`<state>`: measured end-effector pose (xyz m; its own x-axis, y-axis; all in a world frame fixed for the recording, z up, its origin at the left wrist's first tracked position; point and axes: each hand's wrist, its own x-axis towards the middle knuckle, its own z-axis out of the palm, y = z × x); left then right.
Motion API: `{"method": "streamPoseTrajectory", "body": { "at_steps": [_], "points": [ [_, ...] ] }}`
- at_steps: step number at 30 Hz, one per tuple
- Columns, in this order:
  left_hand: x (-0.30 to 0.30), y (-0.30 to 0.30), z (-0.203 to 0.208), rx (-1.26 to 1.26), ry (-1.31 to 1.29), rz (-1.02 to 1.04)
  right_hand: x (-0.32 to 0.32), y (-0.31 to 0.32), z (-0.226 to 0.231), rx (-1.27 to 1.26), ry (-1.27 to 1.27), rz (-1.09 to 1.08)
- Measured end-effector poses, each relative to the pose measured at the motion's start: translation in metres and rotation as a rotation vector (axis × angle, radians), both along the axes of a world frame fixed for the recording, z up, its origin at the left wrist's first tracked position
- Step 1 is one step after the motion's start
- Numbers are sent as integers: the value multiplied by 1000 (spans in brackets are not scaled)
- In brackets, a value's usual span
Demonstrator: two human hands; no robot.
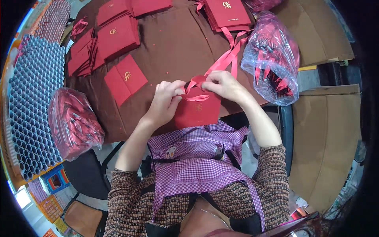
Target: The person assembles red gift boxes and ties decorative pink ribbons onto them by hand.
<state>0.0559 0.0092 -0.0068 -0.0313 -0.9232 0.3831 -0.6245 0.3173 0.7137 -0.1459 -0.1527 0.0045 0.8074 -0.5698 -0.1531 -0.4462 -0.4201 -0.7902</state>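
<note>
At the table's near edge, a red paper envelope [195, 114] with a small gold emblem hangs partly over my lap. A pinkish-red ribbon [198, 98] lies across its upper part. My left hand [166, 98] pinches the ribbon at the envelope's upper left corner. My right hand [225, 85] is closed in a pinch on the ribbon just above the envelope's top edge. Its fingertips partly hide where the ribbon passes. To the left of my left hand, another red envelope [125, 79] lies by itself on the brown cloth.
Stacked red envelopes [116, 37] cover the far left of the brown-clothed table [173, 47]. Another stack [227, 15] with trailing ribbons [229, 55] sits at the far right. Clear plastic bags of red pieces stand right [272, 55] and left [75, 122]. Cardboard [323, 146] is at right.
</note>
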Motion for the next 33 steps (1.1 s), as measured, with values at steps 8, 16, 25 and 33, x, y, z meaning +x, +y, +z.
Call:
{"method": "streamPoseTrajectory", "body": {
  "at_steps": [8,16,25,33],
  "points": [
    [-4,1,-2,124,82,42,-2,2,-6,-127,-110,-277],
    [19,2,-22,570,834,170,-26,70,17,-730,42,379],
    [58,-12,16,131,379,437,-36,19,90,41,-82,-282],
    [33,-3,-34,17,181,339,-32,-83,118,617,-407,-420]
  ]
}}
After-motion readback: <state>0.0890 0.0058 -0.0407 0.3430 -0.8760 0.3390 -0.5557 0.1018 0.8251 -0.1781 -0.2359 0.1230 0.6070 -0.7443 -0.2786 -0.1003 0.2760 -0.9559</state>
